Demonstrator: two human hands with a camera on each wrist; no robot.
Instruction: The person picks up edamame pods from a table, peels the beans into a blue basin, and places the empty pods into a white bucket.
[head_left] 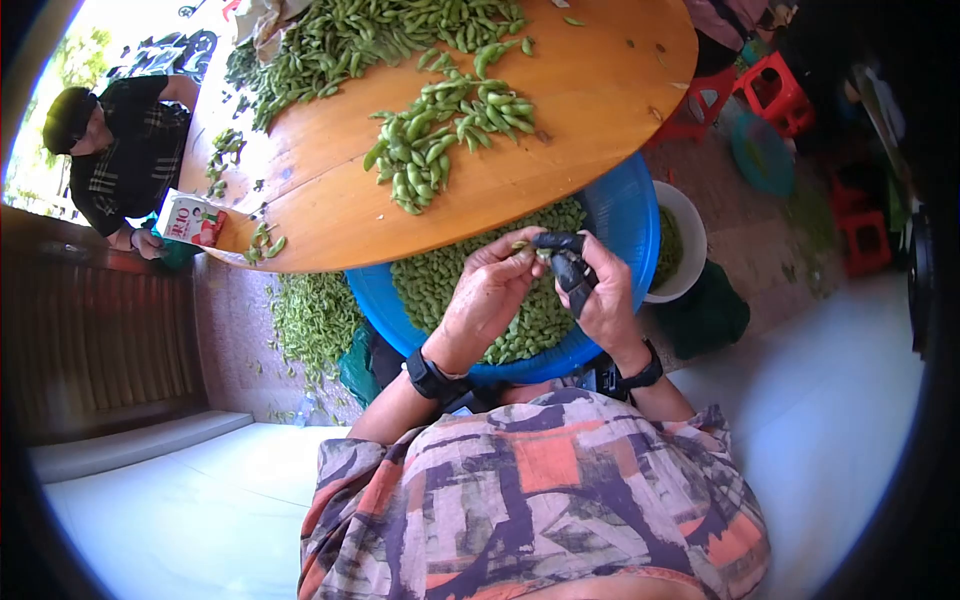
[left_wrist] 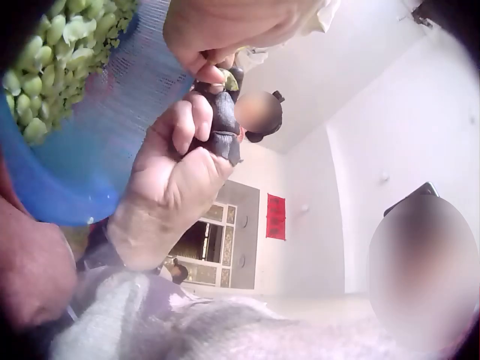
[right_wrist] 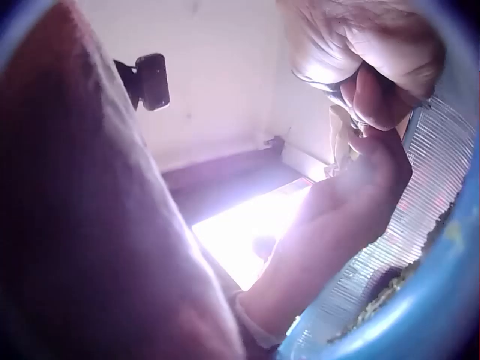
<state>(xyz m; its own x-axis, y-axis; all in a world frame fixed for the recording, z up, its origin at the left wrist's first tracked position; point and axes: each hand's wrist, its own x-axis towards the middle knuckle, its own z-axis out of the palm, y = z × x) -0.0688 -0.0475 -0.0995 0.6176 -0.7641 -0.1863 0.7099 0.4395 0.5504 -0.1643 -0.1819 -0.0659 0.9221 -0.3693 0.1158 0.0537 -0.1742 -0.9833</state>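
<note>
Above a blue basin (head_left: 628, 225) of shelled green beans (head_left: 425, 285), two hands meet at a small green edamame pod (left_wrist: 229, 80). The left hand (head_left: 488, 305) pinches the pod between thumb and fingers. The right hand (head_left: 607, 305) wears black covers (head_left: 572, 272) on its thumb and forefinger and grips the pod's other side with them. In the right wrist view, the left hand (right_wrist: 360, 184) reaches up to the right hand (right_wrist: 367, 45), whose fingers hide most of the pod.
An orange wooden table (head_left: 590, 110) overhangs the basin, bearing piles of whole pods (head_left: 425, 135) and a printed carton (head_left: 192, 220). Pale pods or hulls (head_left: 312, 320) cover the floor at left. At right stand a white bucket (head_left: 690, 235) and red stools (head_left: 775, 95). Another person (head_left: 130, 150) is across the table.
</note>
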